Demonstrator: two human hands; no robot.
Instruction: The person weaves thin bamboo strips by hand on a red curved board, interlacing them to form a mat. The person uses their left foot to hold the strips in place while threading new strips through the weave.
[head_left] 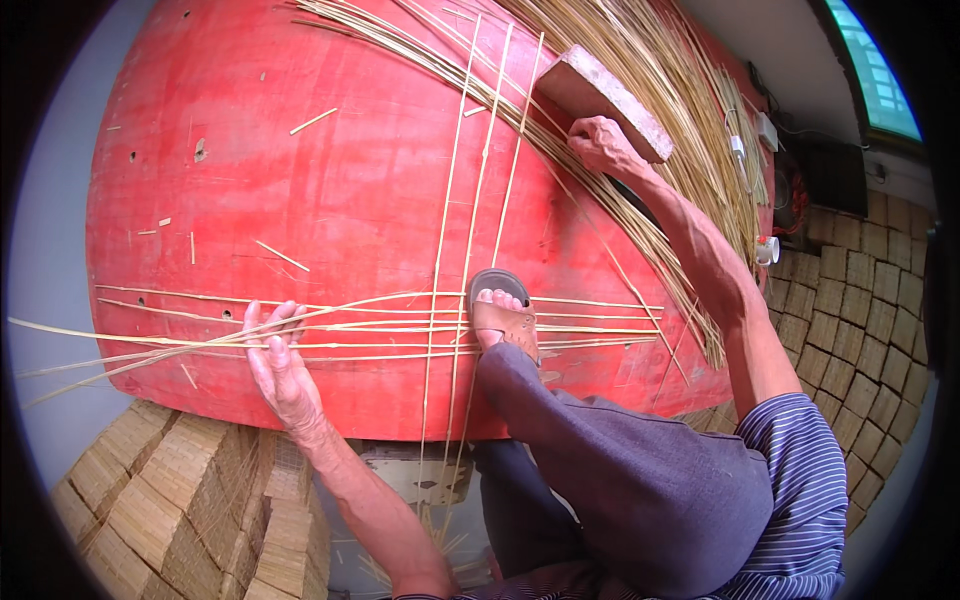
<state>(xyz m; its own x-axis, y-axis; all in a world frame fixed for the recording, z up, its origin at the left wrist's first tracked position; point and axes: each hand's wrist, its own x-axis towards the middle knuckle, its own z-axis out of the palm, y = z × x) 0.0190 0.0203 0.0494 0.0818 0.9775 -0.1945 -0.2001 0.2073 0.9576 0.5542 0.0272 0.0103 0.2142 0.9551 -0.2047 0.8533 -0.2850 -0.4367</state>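
Observation:
My left hand [281, 365] grips several thin pale bamboo strips [373, 302] at the left of a crossed lattice lying on the red board [190, 245]. My sandalled foot [497, 310] presses on the lattice where lengthwise and crosswise strips meet. My right hand [600, 145] reaches up to the right, its fingers curled beside a pale brick [590, 85] that lies on long loose strips; what it pinches, if anything, is hidden. Three strips run from the board's top down through the lattice and past its front edge.
A thick bundle of long strips [705, 130] covers the board's right side, with a white cup [766, 250] at its edge. Stacked woven bundles [170, 500] stand lower left and more [860, 340] at the right. A dark appliance [790, 200] and a window [875, 60] are behind.

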